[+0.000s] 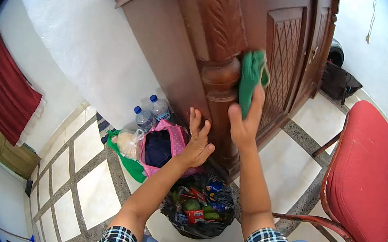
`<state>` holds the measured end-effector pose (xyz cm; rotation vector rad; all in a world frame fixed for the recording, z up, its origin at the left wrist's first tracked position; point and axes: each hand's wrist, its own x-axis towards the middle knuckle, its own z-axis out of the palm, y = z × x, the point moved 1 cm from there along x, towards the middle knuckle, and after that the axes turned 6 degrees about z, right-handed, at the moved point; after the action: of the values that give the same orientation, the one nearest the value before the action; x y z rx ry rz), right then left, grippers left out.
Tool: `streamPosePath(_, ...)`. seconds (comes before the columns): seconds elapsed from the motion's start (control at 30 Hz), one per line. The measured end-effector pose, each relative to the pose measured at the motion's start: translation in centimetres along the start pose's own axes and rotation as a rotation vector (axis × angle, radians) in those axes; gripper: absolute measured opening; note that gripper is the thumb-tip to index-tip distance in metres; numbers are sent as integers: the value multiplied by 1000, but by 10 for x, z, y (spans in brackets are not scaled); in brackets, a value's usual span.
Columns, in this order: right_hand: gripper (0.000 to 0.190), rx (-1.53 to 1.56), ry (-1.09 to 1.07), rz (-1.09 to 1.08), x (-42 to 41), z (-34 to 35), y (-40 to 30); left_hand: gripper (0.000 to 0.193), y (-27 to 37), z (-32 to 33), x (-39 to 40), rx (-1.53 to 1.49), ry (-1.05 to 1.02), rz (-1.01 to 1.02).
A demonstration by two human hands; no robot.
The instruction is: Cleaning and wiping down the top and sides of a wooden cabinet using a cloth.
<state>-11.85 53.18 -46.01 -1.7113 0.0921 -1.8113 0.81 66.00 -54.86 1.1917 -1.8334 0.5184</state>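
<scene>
A folded green cloth (249, 80) is held in my right hand (247, 122) against the front of a carved dark wooden cabinet (170, 37), beside its turned corner post (220, 76). The cloth and fingers look slightly blurred. My left hand (198, 143) is raised with its fingers apart near the foot of that post, holding nothing; I cannot tell whether its fingertips touch the wood. Below it lie an open pink dotted bag (176, 140) with dark fabric (157, 147) inside and a black plastic bag (198, 228) holding green produce and several packets.
Two blue-capped plastic bottles (144, 119) and a tied clear plastic bag (128, 143) stand by the white wall. A red padded chair (366, 176) is at right. Behind the cabinet's far end sits a black bag (339, 79). A red curtain (7, 87) hangs at left.
</scene>
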Motion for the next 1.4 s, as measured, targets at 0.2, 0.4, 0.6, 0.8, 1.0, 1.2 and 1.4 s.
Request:
streamPosePath(0.2,71,-485,92,-101,-124,-4,9,64,2,-49,12,42,-168,-11)
streamPosePath(0.4,67,-669,10,-240,-141,-7,28,69,-14,-92,33,-336,386,-301)
streamPosePath(0.6,56,-692,57,-333,-16,31,-39,68,-14,-123,48,-454,596,-355)
streamPosePath(0.8,42,-682,-203,-120,-93,37,-42,48,10,-77,53,-325,346,-280)
streamPosePath(1.0,39,-23,-119,171,-89,75,-96,63,35,-140,76,-921,394,-567)
streamPosePath(1.2,57,458,-272,189,1,121,-136,70,47,-180,87,-691,494,-263)
streamPosePath(1.4,60,146,-662,-62,46,113,-162,49,33,-173,83,-839,872,-553)
